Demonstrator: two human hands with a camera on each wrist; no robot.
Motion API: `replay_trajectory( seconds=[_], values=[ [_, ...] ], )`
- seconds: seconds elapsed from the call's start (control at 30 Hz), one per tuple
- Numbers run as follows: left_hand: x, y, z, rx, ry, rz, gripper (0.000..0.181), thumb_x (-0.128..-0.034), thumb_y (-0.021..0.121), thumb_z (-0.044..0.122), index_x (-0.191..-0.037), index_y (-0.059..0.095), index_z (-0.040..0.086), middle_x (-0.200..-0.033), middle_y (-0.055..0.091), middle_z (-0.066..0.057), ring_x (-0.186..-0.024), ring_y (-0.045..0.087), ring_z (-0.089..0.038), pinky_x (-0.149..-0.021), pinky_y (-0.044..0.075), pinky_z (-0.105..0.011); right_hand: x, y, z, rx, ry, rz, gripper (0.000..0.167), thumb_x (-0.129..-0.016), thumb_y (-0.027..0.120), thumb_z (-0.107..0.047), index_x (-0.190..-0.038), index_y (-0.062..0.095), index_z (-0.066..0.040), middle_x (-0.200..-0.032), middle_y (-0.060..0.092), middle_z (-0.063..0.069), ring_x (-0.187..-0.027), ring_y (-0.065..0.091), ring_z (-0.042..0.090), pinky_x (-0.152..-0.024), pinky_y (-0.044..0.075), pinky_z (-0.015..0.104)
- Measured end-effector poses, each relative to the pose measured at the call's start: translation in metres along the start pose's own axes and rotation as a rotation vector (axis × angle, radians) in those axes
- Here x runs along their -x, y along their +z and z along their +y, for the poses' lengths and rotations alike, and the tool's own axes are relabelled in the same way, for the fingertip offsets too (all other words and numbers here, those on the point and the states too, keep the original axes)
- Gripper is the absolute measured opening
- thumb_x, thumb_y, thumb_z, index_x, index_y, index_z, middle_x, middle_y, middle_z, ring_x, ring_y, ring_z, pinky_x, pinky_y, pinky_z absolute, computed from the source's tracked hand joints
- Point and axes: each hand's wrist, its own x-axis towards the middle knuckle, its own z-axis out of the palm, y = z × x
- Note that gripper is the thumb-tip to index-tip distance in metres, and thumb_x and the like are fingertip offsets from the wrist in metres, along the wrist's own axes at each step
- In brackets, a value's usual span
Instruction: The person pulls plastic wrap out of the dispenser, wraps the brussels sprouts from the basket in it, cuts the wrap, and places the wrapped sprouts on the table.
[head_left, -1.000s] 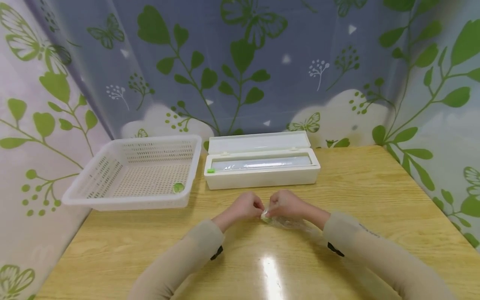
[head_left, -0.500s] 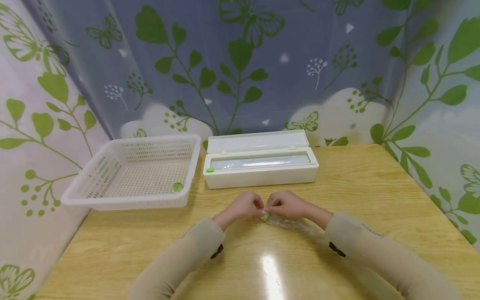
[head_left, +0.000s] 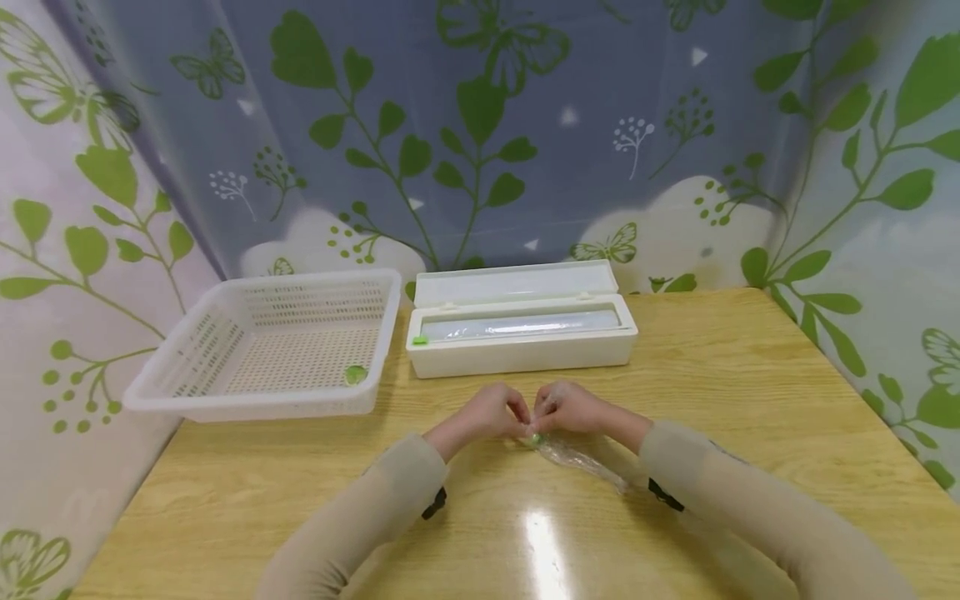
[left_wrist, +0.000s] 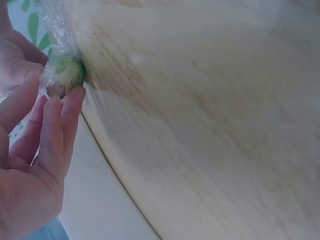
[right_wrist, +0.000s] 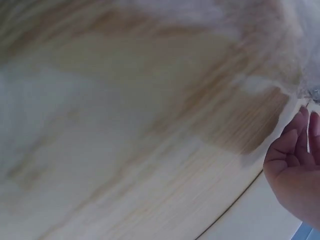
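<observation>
Between both hands, above the table's middle, is a small round green item (left_wrist: 74,71) wrapped in clear plastic film (head_left: 576,459). My left hand (head_left: 491,412) pinches the wrapped item with its fingertips; in the left wrist view the left hand (left_wrist: 37,160) has its fingers against the item's lower end. My right hand (head_left: 573,408) pinches the film beside it, and the loose film trails toward the right sleeve. In the right wrist view the right hand (right_wrist: 295,160) shows bent fingers touching the film at the frame's edge.
Behind the hands stands a long white box (head_left: 521,357), its lid raised, with a film roll (head_left: 525,326) inside. A white perforated basket (head_left: 277,406) at the left holds one small green round item (head_left: 355,375). Patterned curtains surround the wooden table (head_left: 712,375).
The right hand has shifted slightly on the film, and the trailing film now hangs lower and narrower. The left hand has barely moved. Box and basket stay put.
</observation>
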Motion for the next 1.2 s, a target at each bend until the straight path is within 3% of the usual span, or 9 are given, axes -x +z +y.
replay_trajectory(
  seconds=[0.2, 0.37, 0.5, 0.7, 0.87, 1.0, 1.1, 1.2],
  values=[
    [0.000, -0.002, -0.005, 0.066, -0.002, -0.002, 0.012, -0.0756, 0.070, 0.014, -0.072, 0.066, 0.003, -0.070, 0.059, 0.000, -0.055, 0.052, -0.010, -0.049, 0.045, -0.021, -0.005, 0.004, 0.002, 0.008, -0.038, -0.052, 0.012, -0.077, 0.068, -0.014, -0.072, 0.069, -0.003, -0.073, 0.058, -0.005, -0.065, 0.044, 0.005, -0.057, 0.039, 0.021],
    [0.002, 0.002, -0.009, 0.124, 0.021, 0.016, 0.014, -0.0795, 0.065, 0.008, -0.070, 0.064, -0.001, -0.062, 0.059, -0.002, -0.053, 0.051, -0.009, -0.049, 0.045, -0.021, -0.002, 0.007, 0.000, 0.059, 0.001, -0.079, 0.014, -0.079, 0.066, -0.023, -0.077, 0.064, -0.009, -0.073, 0.055, -0.008, -0.068, 0.047, 0.005, -0.061, 0.042, 0.022],
    [0.001, 0.003, -0.009, 0.072, 0.034, 0.079, 0.014, -0.0782, 0.066, 0.006, -0.067, 0.061, 0.001, -0.060, 0.056, 0.000, -0.053, 0.047, -0.008, -0.048, 0.041, -0.019, -0.002, 0.004, -0.002, 0.017, 0.036, -0.093, 0.015, -0.080, 0.065, -0.020, -0.084, 0.060, -0.007, -0.076, 0.058, -0.005, -0.068, 0.053, 0.007, -0.061, 0.046, 0.024],
    [-0.013, -0.003, -0.011, 0.045, 0.076, 0.190, 0.007, -0.0734, 0.069, 0.001, -0.069, 0.064, 0.004, -0.071, 0.060, -0.001, -0.067, 0.055, -0.011, -0.058, 0.046, -0.019, -0.014, 0.000, -0.002, 0.088, 0.110, 0.065, 0.022, -0.073, 0.072, -0.019, -0.085, 0.060, -0.004, -0.075, 0.059, -0.002, -0.068, 0.052, 0.010, -0.058, 0.044, 0.024],
    [-0.020, -0.007, -0.015, -0.050, 0.141, 0.175, 0.012, -0.0703, 0.068, -0.006, -0.065, 0.069, 0.005, -0.070, 0.064, -0.002, -0.062, 0.052, -0.006, -0.056, 0.044, -0.016, -0.021, 0.003, -0.003, 0.166, 0.132, 0.090, 0.021, -0.068, 0.076, -0.016, -0.076, 0.059, -0.006, -0.069, 0.057, -0.003, -0.062, 0.048, 0.009, -0.056, 0.042, 0.023],
    [-0.020, -0.008, -0.016, -0.104, 0.195, 0.159, 0.013, -0.0664, 0.068, -0.011, -0.064, 0.069, 0.002, -0.067, 0.064, -0.004, -0.055, 0.046, -0.005, -0.050, 0.041, -0.016, -0.021, 0.004, -0.005, 0.194, 0.074, 0.072, 0.023, -0.067, 0.077, -0.015, -0.072, 0.057, -0.006, -0.065, 0.053, -0.003, -0.057, 0.040, 0.007, -0.051, 0.036, 0.021],
    [-0.019, -0.009, -0.015, -0.101, 0.161, 0.149, 0.011, -0.0675, 0.069, -0.008, -0.066, 0.070, 0.002, -0.069, 0.064, -0.002, -0.060, 0.050, -0.006, -0.053, 0.042, -0.016, -0.020, 0.002, -0.006, 0.178, 0.038, 0.058, 0.016, -0.072, 0.072, -0.015, -0.074, 0.060, -0.005, -0.064, 0.052, -0.003, -0.053, 0.037, 0.006, -0.048, 0.034, 0.020],
    [-0.018, -0.012, -0.013, -0.068, 0.085, 0.130, 0.007, -0.0696, 0.070, -0.003, -0.066, 0.067, 0.002, -0.068, 0.061, -0.002, -0.061, 0.051, -0.009, -0.053, 0.043, -0.018, -0.020, -0.001, -0.007, 0.144, 0.032, 0.049, 0.010, -0.079, 0.067, -0.017, -0.075, 0.064, -0.007, -0.067, 0.057, -0.004, -0.051, 0.040, 0.004, -0.049, 0.037, 0.020]
  ],
)
